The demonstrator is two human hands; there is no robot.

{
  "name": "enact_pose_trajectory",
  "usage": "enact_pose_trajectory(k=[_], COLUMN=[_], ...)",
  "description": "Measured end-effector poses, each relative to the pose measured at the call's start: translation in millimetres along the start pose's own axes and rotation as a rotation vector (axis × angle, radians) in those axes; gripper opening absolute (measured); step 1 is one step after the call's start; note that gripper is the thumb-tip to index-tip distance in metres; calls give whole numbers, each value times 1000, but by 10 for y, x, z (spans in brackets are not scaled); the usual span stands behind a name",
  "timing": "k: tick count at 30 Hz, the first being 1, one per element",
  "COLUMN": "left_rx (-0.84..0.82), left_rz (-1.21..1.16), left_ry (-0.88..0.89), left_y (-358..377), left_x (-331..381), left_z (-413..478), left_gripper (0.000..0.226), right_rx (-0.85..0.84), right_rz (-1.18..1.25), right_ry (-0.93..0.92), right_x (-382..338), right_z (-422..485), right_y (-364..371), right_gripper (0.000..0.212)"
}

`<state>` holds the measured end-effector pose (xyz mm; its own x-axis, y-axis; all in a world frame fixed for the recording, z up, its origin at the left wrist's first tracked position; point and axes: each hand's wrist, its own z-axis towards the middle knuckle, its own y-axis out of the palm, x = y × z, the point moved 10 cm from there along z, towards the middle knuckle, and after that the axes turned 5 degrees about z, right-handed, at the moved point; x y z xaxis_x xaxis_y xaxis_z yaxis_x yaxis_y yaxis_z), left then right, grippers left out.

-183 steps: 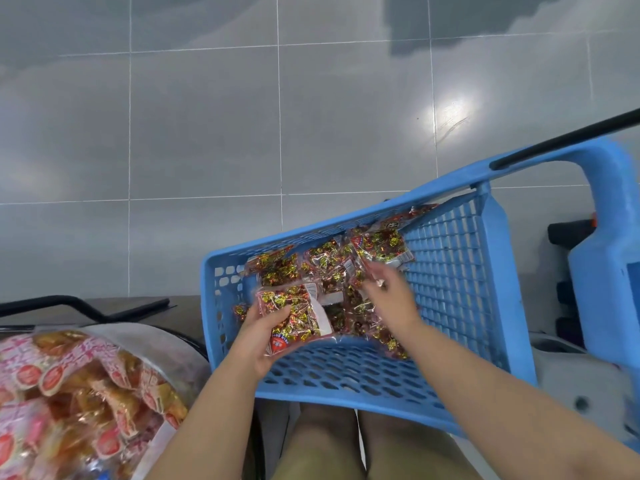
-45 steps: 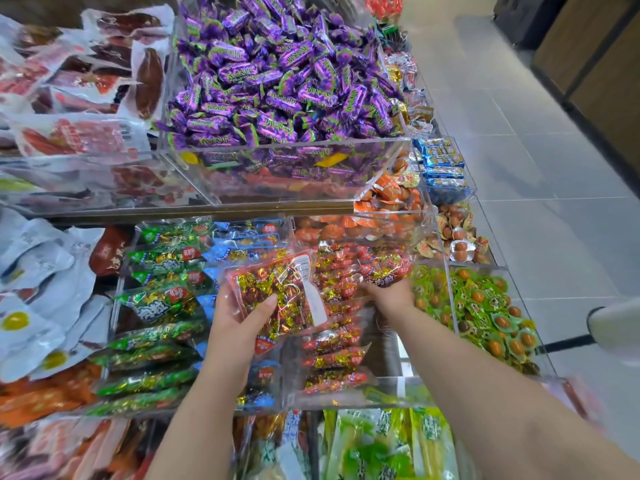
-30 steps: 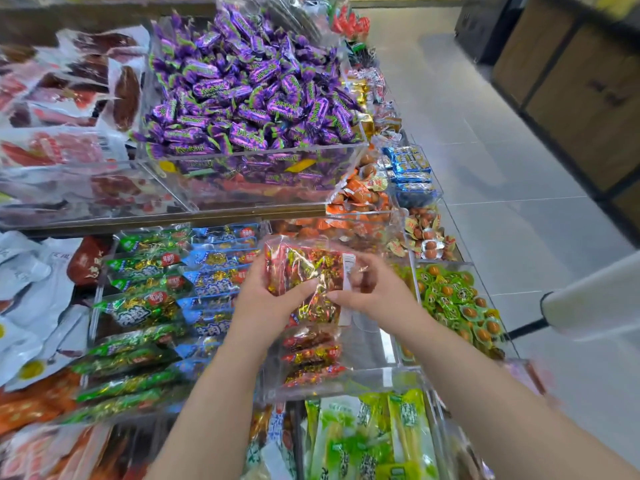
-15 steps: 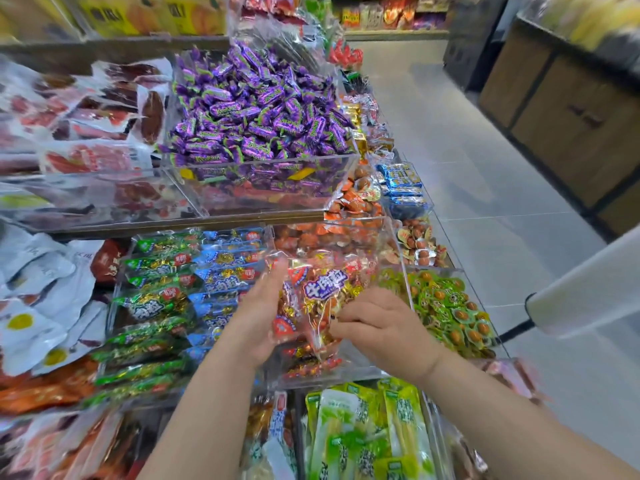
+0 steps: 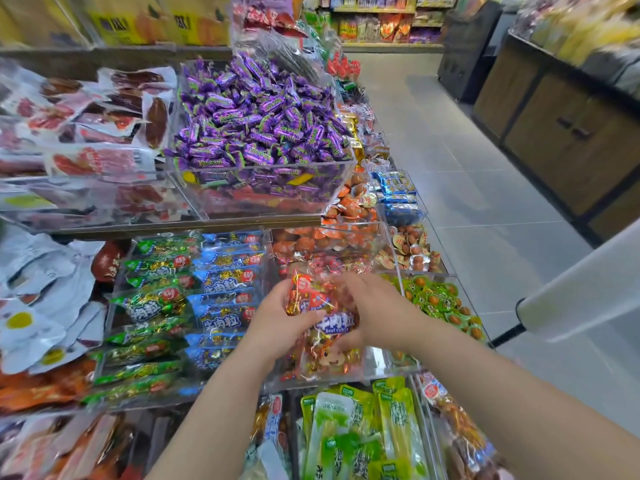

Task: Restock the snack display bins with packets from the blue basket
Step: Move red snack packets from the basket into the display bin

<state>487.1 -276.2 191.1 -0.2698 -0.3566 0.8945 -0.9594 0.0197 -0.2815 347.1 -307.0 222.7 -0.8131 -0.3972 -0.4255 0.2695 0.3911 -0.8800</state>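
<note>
- Two hands meet with forearms reaching forward: the left hand cups the snack packet from its left edge, and the right hand curls over its right side (both grips closed on it).
- Packet is red with a blue label, held upright just above a partly filled clear bin.
- Crinkly glossy film with small foil-wrapped pieces inside; bin walls are hard, see-through plastic.

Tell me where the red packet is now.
Head view, lower centre: left hand and right hand hold the red packet over a clear bin, right of the blue packets.
</note>
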Motion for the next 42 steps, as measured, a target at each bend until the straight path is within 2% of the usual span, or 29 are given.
enact_pose_trajectory(k=[4, 7, 8, 10, 12, 14, 17, 21, 24, 28, 32, 33, 35, 37, 38, 40, 42], left_rx=[-17, 63, 101, 178, 227, 235, 207, 174, 129, 116, 129, 123, 111, 110, 108, 113, 115], left_rz=[94, 154, 127, 25, -111, -195, -192, -216, -224, -256, -280, -278, -288, -301, -304, -316, -307], left_ry=[6, -30, -39, -53, -71, -118, -126, -138, -164, -197, -178, -163, -143, -132, -126, -127, -144], left_y=[108, -76, -179, -385, -536, -593, -560, -520, -510, -528, -513, -503, -485, -477, -472, -477, -482], left_x=[-104, -161, -167, -206, -278, -370, -390, -370, -398, -467, -477, -479, -503, -502, -493, -484, -513], left_z=[39, 134, 152, 178, 205, 221, 236, 248, 269, 273, 271, 289, 312, 311, 306, 291, 303], left_gripper=[66, 71, 69, 68, 63, 56, 27, 29, 25, 44, 50, 48, 46, 24, 20, 26, 26], right_rx=[-218, -302, -276, -121, 26, 65, -70, -275, -304, -189, 135, 184, 181, 114, 86, 75, 100], right_rz=[148, 171, 183, 189, 89, -92, -301, -397, -435, -454, -435, -421, -332, -55, 98, 296, 357], right_ry=[103, 128, 151, 185, 218, 256, 299, 381, 426, 349, 255, 256, 290, 459, 564, 698, 748], right_x=[214, 414, 498, 640, 720, 743, 737, 903, 1041, 1096, 1004, 978, 969, 1115, 1203, 1328, 1374], right_z=[-52, -86, -64, 44, 187, 359, 618, 851, 942, 1060, 895, 840, 759, 646, 568, 475, 496], right_y=[301, 341, 275, 9, -259, -353, -81, 473, 680, 701, 566, 553, 645, 857, 977, 1173, 1236], right_gripper=[86, 44, 35, 25, 34, 34, 29, 38, 37, 38, 49, 52, 48, 40, 40, 52, 55])
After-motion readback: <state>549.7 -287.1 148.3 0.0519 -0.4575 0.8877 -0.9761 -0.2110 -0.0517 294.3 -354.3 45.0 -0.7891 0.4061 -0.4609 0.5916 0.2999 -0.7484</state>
